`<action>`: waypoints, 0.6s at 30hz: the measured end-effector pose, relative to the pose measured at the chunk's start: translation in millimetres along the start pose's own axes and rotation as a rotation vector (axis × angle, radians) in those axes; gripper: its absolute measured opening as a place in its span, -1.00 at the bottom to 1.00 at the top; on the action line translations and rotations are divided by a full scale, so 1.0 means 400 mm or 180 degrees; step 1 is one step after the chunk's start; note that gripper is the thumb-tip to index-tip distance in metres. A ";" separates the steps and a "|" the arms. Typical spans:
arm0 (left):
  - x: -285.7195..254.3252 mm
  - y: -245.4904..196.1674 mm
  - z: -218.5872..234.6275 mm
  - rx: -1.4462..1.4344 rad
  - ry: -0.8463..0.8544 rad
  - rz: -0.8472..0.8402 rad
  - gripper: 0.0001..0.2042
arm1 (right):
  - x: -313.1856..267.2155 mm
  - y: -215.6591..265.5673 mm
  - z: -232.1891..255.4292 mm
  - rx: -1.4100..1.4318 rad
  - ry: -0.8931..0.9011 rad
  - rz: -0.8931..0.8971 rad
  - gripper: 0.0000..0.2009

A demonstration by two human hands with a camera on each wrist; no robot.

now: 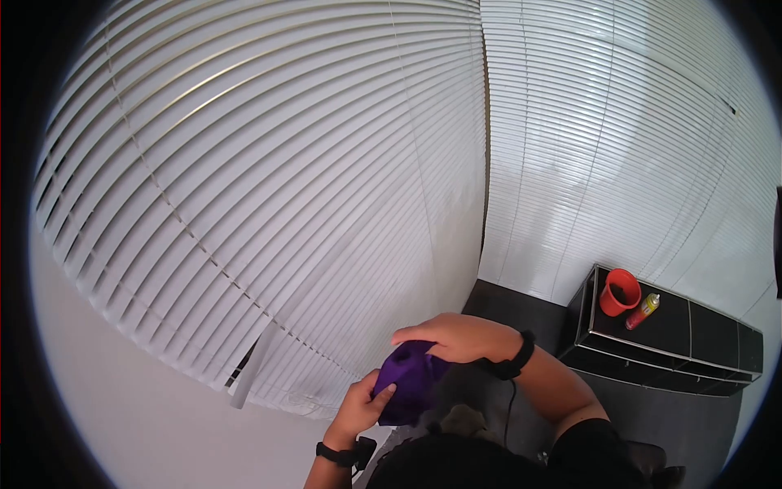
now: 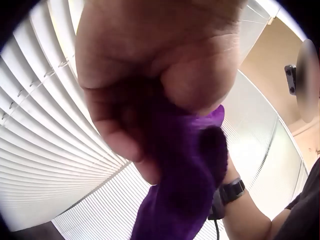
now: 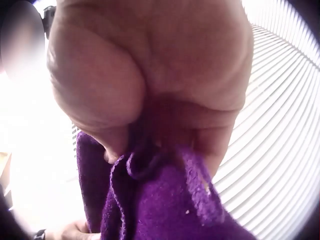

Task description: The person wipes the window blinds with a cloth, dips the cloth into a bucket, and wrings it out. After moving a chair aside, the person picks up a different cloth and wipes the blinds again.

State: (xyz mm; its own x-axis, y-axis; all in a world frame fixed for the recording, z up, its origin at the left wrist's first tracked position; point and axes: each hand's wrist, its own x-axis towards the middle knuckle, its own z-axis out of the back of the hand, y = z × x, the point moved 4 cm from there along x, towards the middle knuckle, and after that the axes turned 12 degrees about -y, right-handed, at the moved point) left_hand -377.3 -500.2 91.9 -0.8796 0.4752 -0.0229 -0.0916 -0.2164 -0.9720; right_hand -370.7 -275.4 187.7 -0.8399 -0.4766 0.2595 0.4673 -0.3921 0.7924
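Both hands hold a purple cloth (image 1: 411,389) in front of the person, close to the window blinds. The left hand (image 1: 362,406) grips its lower left side, thumb lying across the front. At the upper edge, the right hand (image 1: 460,336) pinches the cloth between thumb and fingers. Seen from the left wrist, the purple cloth (image 2: 180,185) hangs bunched in folds from the curled fingers. In the right wrist view the fuzzy purple cloth (image 3: 155,210) drapes in folds below the right hand (image 3: 150,65), whose fingertips are partly hidden by it.
White slatted blinds (image 1: 269,204) run close along the left, and more blinds (image 1: 586,147) cover the far wall. On a low black cabinet (image 1: 660,334) at the right stand a red bucket (image 1: 617,300) with something dark inside and a red-and-yellow spray can (image 1: 643,312).
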 end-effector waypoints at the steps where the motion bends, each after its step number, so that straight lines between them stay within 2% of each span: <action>1: 0.001 -0.005 0.016 0.0204 -0.0119 -0.0159 -0.72 | -0.012 -0.003 0.015 -0.0155 -0.0122 -0.0143 -0.50; 2: -0.005 -0.010 0.030 0.0405 -0.0248 -0.0324 -0.76 | -0.025 -0.001 0.023 -0.0314 -0.0242 -0.0278 -0.49; 3: -0.012 -0.011 0.032 0.0398 -0.0259 -0.0378 -0.76 | -0.035 -0.019 0.010 -0.0135 -0.0431 -0.0157 -0.56; 4: -0.017 -0.018 0.039 0.0079 -0.0514 -0.0444 -0.76 | -0.045 -0.031 -0.007 -0.0186 -0.0443 -0.0125 -0.56; 5: -0.018 -0.029 0.047 -0.0244 -0.0762 -0.0507 -0.77 | -0.055 -0.043 -0.026 0.0143 -0.0225 -0.0645 -0.57; 6: -0.021 -0.045 0.052 -0.0253 -0.0766 -0.0563 -0.77 | -0.067 -0.058 -0.046 0.0474 -0.0008 -0.1169 -0.58; 7: -0.029 -0.067 0.060 -0.0442 -0.0819 -0.0631 -0.76 | -0.077 -0.070 -0.053 0.0431 -0.0027 -0.1147 -0.58; 9: -0.044 -0.089 0.074 -0.0641 -0.0859 -0.0715 -0.75 | -0.102 -0.092 -0.106 0.1043 0.0977 -0.0908 -0.49; 10: -0.050 -0.096 0.080 -0.0604 -0.0778 -0.0822 -0.73 | -0.105 -0.112 -0.129 0.1010 0.0956 -0.0898 -0.49; 12: -0.062 -0.122 0.085 -0.0562 -0.0676 -0.0958 -0.70 | -0.093 -0.114 -0.130 0.1343 -0.0128 -0.0993 -0.30; 13: -0.071 -0.132 0.076 -0.0555 -0.0495 -0.0870 -0.70 | -0.087 -0.115 -0.149 0.1199 -0.0318 -0.1087 -0.15; 14: -0.078 -0.137 0.067 -0.0541 -0.0310 -0.0779 -0.69 | -0.072 -0.110 -0.174 0.1187 -0.0348 -0.1074 -0.15; 16: -0.085 -0.140 0.057 -0.0540 -0.0067 -0.1003 -0.69 | -0.044 -0.081 -0.252 0.1078 -0.0291 -0.0169 -0.10; 17: -0.095 -0.144 0.053 -0.0443 -0.0028 -0.1203 -0.67 | -0.029 -0.054 -0.288 0.1499 -0.0373 -0.0076 -0.16; 18: -0.107 -0.147 0.054 -0.0350 -0.0013 -0.1406 -0.66 | -0.027 -0.033 -0.306 0.1471 -0.0360 -0.0058 -0.16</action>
State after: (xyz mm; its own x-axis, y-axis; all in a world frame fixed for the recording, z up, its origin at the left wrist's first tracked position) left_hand -344.3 -526.4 155.2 -0.7692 0.4982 0.4002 -0.4086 0.0981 -0.9074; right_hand -333.8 -361.5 106.9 -0.8836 -0.3741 0.2816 0.3021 0.0039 0.9533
